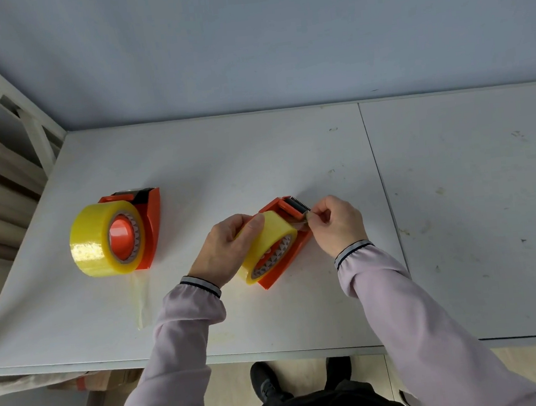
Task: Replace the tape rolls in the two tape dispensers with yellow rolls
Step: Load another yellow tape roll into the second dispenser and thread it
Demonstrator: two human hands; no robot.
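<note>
My right hand [334,222] is curled, thumb and forefinger pressed together on the loose end of tape [300,224], a thin clear strip drawn off the yellow roll [269,245]. The pinch sits just below the toothed cutter [298,207] at the head of the orange dispenser [290,263]. My left hand [228,249] wraps the same roll from its 9 o'clock side, thumb laid across the top of the tape face, fingers hidden behind it. The roll sits in the dispenser, which lies tilted, cutter end toward 1 o'clock, foot toward 7 o'clock; whether it rests on the white table [256,158] or is lifted a little, I cannot tell. Both my sleeves [399,288] are pale lilac with dark-striped cuffs. Well apart, at 9 o'clock from my left hand, the second orange dispenser [151,227] stands on the table with a second yellow roll [100,242] mounted on its orange hub, blade end at 12 o'clock. A faint yellowish strip [143,300] lies flat on the table at 6 o'clock from that dispenser. A seam [381,185] splits the tabletop to the right of my right hand.
</note>
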